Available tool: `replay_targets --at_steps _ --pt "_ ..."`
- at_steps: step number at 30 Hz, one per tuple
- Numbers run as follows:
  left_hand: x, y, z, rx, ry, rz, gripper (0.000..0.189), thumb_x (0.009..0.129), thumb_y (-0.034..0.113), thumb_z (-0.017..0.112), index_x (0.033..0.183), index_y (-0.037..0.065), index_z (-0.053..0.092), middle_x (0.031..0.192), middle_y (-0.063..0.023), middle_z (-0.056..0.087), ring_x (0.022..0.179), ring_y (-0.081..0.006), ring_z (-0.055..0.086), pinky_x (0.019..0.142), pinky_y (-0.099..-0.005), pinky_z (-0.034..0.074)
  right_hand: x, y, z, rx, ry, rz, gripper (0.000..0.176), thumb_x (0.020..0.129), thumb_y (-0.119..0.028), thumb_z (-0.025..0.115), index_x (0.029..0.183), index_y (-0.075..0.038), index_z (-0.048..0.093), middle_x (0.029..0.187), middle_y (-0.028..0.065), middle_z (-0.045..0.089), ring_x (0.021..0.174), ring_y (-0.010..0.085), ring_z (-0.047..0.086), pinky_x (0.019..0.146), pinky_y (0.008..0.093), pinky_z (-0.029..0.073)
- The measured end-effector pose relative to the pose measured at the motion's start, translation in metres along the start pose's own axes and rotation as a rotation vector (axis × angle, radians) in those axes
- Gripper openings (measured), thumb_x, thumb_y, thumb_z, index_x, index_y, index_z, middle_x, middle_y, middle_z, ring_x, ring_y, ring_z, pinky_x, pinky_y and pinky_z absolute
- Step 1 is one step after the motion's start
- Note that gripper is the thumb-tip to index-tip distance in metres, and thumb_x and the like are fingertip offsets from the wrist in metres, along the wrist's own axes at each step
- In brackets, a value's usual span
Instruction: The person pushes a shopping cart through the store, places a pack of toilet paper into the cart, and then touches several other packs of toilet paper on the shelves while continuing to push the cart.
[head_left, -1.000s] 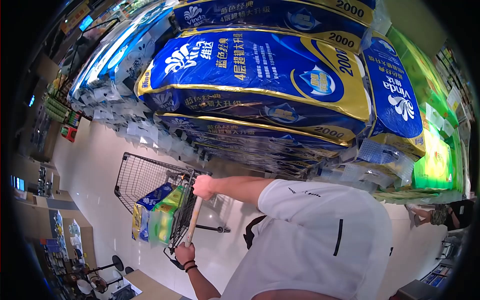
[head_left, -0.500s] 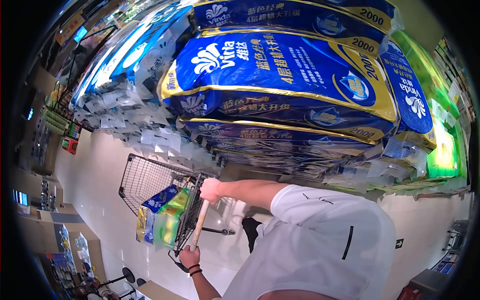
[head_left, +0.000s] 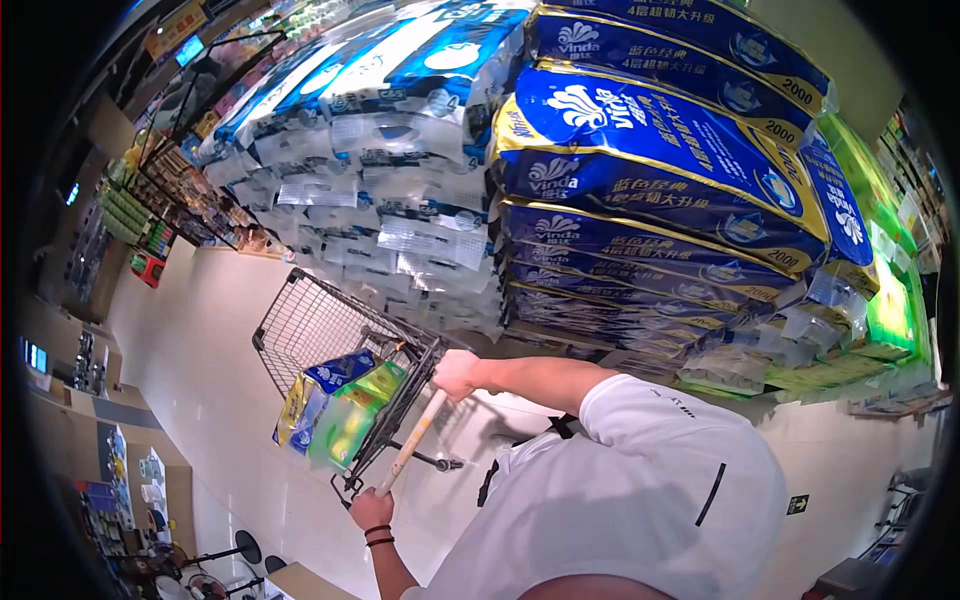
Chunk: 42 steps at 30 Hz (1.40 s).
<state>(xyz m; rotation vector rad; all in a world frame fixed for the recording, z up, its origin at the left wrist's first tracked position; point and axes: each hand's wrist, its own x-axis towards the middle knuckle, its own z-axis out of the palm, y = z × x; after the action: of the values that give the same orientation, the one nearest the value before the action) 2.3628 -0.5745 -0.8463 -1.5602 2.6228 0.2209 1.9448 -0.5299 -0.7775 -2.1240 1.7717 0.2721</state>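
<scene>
The push bar (head_left: 413, 442) of a wire shopping cart (head_left: 325, 322) runs between my two hands. My right hand (head_left: 456, 375) is closed round its upper end, while my left hand (head_left: 372, 508), with dark bands at the wrist, grips its lower end. Inside the cart lie a blue and yellow pack (head_left: 338, 372) and, beside it, a green pack (head_left: 352, 425). A white short sleeve covers my right upper arm.
Tall stacks of blue Vinda packs (head_left: 640, 145) and white-and-blue packs (head_left: 400, 150) stand along the cart's upper side. Green packs (head_left: 890, 300) are at the right. Shelves (head_left: 150, 480) and standing fans (head_left: 248, 546) line the lower left, across the pale floor (head_left: 240, 440).
The stacks have shifted rightward in view, and more white-and-blue packs show. The cart and my right hand appear slightly farther right. Both hands still hold the bar.
</scene>
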Motion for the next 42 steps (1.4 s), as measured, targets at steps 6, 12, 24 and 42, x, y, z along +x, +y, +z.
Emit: replay_targets --at_steps 6,12,24,42 --pt "0.021 -0.023 -0.005 0.018 0.058 -0.002 0.019 0.073 0.028 0.072 0.077 0.010 0.075 0.068 -0.0167 0.070 0.065 -0.0369 0.071 0.063 -0.0491 0.059 0.048 0.005 -0.007 0.024 -0.013 -0.013 0.026 0.066 -0.028 0.067 0.078 -0.007 0.076 0.081 0.0175 0.074 0.084 0.0374 0.073 0.075 0.0472 0.059" --pt "0.041 -0.041 -0.021 0.008 0.042 -0.025 0.015 0.072 0.024 0.072 0.077 0.011 0.076 0.067 -0.0148 0.070 0.065 -0.0351 0.071 0.063 -0.0474 0.059 0.086 0.005 -0.037 0.020 -0.198 -0.014 0.035 0.066 -0.033 0.067 0.087 -0.007 0.078 0.088 0.0190 0.075 0.089 0.0380 0.073 0.078 0.0478 0.058" --pt "0.096 -0.084 -0.034 0.008 -0.069 -0.065 0.020 0.072 0.029 0.069 0.080 0.011 0.075 0.071 -0.0148 0.071 0.069 -0.0344 0.071 0.065 -0.0473 0.058 0.156 0.003 -0.063 0.017 -0.134 0.016 0.032 0.062 -0.027 0.065 0.081 -0.004 0.076 0.084 0.0211 0.073 0.087 0.0399 0.072 0.080 0.0468 0.059" --pt "0.264 -0.207 -0.034 0.117 -0.060 -0.053 0.016 0.070 0.031 0.071 0.076 0.018 0.077 0.070 -0.0099 0.072 0.067 -0.0310 0.071 0.063 -0.0447 0.058 0.302 -0.008 -0.106 0.164 -0.183 0.076 0.030 0.072 -0.024 0.063 0.088 -0.004 0.078 0.093 0.0196 0.075 0.092 0.0363 0.074 0.083 0.0450 0.059"
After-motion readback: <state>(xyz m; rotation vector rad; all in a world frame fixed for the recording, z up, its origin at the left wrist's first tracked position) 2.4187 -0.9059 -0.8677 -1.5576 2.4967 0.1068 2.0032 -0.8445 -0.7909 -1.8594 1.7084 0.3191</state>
